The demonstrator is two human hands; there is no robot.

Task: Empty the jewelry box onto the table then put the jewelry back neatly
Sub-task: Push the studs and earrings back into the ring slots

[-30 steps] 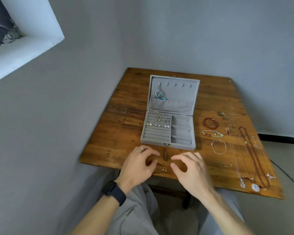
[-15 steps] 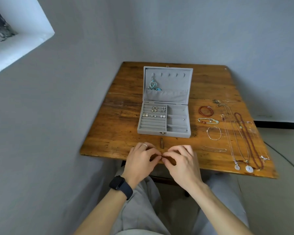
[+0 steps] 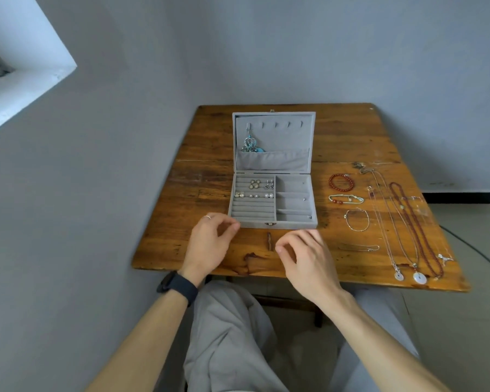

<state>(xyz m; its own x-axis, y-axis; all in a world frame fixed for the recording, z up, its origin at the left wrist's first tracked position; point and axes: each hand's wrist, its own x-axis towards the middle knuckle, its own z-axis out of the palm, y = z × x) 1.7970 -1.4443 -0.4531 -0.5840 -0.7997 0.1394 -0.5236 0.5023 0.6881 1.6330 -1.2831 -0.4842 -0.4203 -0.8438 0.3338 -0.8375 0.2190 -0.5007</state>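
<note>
a white ledge (image 3: pixel 26 75) juts from the grey wall at 10 o'clock of the view. the wooden table (image 3: pixel 181 193) stands in the corner. the left hand (image 3: pixel 210 244), with a dark watch (image 3: pixel 178 287) on the wrist and a ring (image 3: pixel 207 217) on one finger, is above the table's near edge at 7 o'clock of the box (image 3: pixel 272 219). its fingers are curled, thumb and forefinger tips drawn together just beside the box's front left corner, and i cannot tell whether they pinch anything. the grey box sits mid-table, open, its lid (image 3: pixel 280 131) standing at 12 o'clock. a turquoise pendant (image 3: pixel 251 145) hangs from the lid's leftmost hook into the pocket. small earrings (image 3: pixel 255 189) sit in two rows in the padded rolls of the left half. a dark knot (image 3: pixel 270 241) in the wood lies at 6 o'clock of the box, between the hands. the right hand (image 3: pixel 306 258) is at 5 o'clock of the box, fingers curled, thumb and forefinger tips meeting; whether they grip something cannot be told. at 3 o'clock of the box lie a red bracelet (image 3: pixel 330 182), nearer a beaded bracelet (image 3: pixel 338 202), then a thin bracelet (image 3: pixel 346 217), and a fine chain (image 3: pixel 359 247) at 4 o'clock. farthest right, long necklaces (image 3: pixel 384 222) stretch from 12 toward 6 o'clock, two ending in white discs (image 3: pixel 419 277) near the front edge, a red bead necklace (image 3: pixel 415 230) beside them.
</note>
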